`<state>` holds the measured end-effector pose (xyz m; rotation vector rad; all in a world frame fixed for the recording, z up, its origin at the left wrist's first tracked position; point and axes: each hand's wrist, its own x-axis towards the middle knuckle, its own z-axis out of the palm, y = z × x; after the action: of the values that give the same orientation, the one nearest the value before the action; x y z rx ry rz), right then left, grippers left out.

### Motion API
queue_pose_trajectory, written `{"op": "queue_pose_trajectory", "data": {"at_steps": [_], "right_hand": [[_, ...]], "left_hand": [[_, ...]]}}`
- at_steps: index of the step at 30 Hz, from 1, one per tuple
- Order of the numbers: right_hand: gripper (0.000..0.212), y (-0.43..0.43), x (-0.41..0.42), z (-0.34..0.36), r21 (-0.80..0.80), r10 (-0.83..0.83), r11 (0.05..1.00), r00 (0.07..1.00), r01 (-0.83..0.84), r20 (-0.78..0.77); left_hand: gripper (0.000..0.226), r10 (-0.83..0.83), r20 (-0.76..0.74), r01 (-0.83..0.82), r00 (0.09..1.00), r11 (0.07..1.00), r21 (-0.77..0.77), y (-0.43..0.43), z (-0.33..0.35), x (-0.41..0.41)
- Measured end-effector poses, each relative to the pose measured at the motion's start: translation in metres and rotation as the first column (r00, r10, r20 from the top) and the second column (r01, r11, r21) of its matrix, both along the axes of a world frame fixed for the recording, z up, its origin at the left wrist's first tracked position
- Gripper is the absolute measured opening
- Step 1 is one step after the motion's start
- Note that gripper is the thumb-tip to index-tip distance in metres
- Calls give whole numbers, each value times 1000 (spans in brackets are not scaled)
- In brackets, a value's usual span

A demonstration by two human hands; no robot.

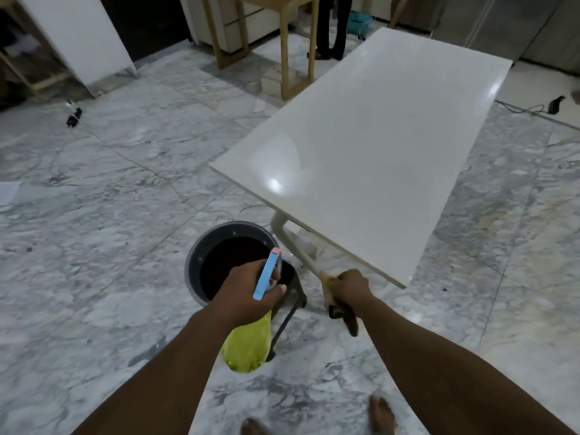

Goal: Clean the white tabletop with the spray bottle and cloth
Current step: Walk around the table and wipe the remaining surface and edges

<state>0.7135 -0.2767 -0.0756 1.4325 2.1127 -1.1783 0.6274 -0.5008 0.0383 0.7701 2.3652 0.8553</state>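
Observation:
The white tabletop (370,152) stretches away to the upper right, glossy and bare. My left hand (248,288) grips a spray bottle (248,343) with a yellow-green body and a blue trigger head tipped pink, held in the air in front of the table's near corner. My right hand (350,288) is closed around a bunched yellowish cloth (329,296) that hangs down with a dark end, just short of the table's near edge. Both hands are off the table surface.
A round grey bucket (196,262) with dark contents stands on the marble floor under my left hand, beside the white table leg (282,233). Cables trail across the floor. A wooden table (285,42) and a standing person's legs (332,29) are at the back.

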Motion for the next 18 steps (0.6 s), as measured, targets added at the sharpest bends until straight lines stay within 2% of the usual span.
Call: {"op": "queue_pose_trajectory", "data": {"at_steps": [1, 2, 3, 6, 8, 9, 11, 12, 14, 15, 18], "right_hand": [[29, -20, -12, 4, -138, -158, 979, 986, 149, -53], [28, -19, -10, 3, -316, -301, 912, 950, 260, -87], [29, -44, -25, 14, -461, -391, 837, 911, 293, -132], [43, -85, -54, 17, -727, -556, 638, 806, 256, -204], [59, -100, -70, 21, -862, -718, 425, 683, 278, -134], [58, -119, -83, 41, -923, -755, 312, 648, 225, -97], [65, -134, -90, 61, -977, -784, 185, 616, 110, -79], [76, -145, -105, 68, -989, -786, 147, 611, 28, -100], [96, -155, -116, 83, -996, -784, 84, 617, -11, -73], [100, -163, -131, 91, -994, -794, 99, 599, -41, -104], [101, -163, -167, 89, -990, -819, 138, 566, 35, -95]], "left_hand": [[16, -3, -3, 3, 1000, 1000, 6, -21, 4, -11], [16, -11, 9, 11, 1000, 1000, 1, -21, 1, -11], [17, 3, 11, -2, 1000, 1000, -6, -49, 5, -25], [17, 50, -20, -50, 999, 998, -32, -102, 14, -53], [17, 65, -32, -67, 997, 997, -48, -125, 18, -67], [17, 80, -45, -83, 996, 995, -51, -145, 24, -82], [16, 91, -52, -94, 994, 994, -59, -161, 29, -98], [17, 99, -59, -102, 993, 993, -59, -173, 33, -114], [17, 99, -41, -101, 994, 994, -39, -179, 40, -126], [18, 102, -41, -104, 994, 994, -29, -185, 43, -142], [19, 78, -68, -79, 995, 997, -8, -188, 50, -170]]}}
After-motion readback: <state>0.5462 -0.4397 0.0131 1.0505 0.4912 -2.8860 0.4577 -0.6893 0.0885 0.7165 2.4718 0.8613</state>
